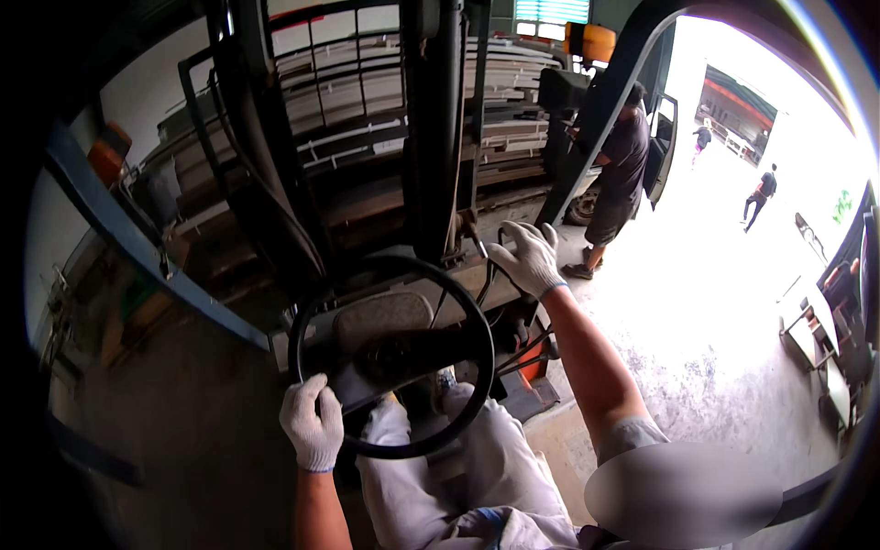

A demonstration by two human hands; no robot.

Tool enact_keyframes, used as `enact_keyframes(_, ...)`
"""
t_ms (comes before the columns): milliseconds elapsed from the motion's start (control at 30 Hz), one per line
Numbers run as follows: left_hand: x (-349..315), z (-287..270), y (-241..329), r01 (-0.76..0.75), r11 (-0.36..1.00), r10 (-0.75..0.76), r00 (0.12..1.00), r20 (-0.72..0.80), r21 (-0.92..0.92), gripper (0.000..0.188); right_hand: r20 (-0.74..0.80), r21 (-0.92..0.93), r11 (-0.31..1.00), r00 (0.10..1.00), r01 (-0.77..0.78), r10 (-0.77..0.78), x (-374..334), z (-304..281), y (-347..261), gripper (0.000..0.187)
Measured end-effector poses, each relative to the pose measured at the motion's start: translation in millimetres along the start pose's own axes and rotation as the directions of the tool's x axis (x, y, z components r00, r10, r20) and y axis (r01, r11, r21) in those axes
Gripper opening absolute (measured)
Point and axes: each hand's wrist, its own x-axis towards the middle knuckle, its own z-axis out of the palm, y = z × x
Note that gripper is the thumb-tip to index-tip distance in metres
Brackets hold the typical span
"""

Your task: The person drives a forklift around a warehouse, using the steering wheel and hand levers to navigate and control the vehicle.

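I sit at the steering wheel of a forklift, both hands in white knit gloves. My left hand is closed on the lower left of the black rim. My right hand reaches forward, beyond the wheel's right side, its fingers apart. Beside its thumb stands a short lever; whether they touch I cannot tell. Thin control levers slant up below my right forearm. My legs in white trousers show beneath the wheel.
Ahead rises the dark mast, with stacked flat boards behind it. A person in dark clothes stands by a vehicle's open door. Two more people are out in the bright yard. Furniture-like pieces stand at right.
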Motion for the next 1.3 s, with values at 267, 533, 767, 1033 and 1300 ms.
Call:
enact_keyframes(267,-8,3,-5,0.064,0.997,-0.064,0.998,0.018,-0.040,0.015,0.107,-0.072,0.996,0.993,0.055,-0.047,22,4,1,0.078)
enact_keyframes(533,-8,2,4,0.040,0.999,-0.040,0.999,-0.015,-0.018,0.014,0.118,-0.147,0.988,0.993,0.047,-0.029,17,3,-3,0.081)
enact_keyframes(767,-13,5,2,0.013,0.999,-0.016,0.997,-0.079,-0.031,0.014,0.101,-0.140,0.988,0.993,0.069,-0.055,9,1,-1,0.086)
enact_keyframes(1033,-18,-3,5,0.013,1.000,-0.014,1.000,-0.014,-0.022,0.014,0.142,-0.150,0.988,0.990,0.040,-0.019,4,0,-1,0.085)
enact_keyframes(1300,-22,-2,12,-0.007,1.000,0.008,0.997,-0.078,0.014,0.014,0.125,-0.135,0.990,0.992,0.041,-0.025,-12,-9,-4,0.083)
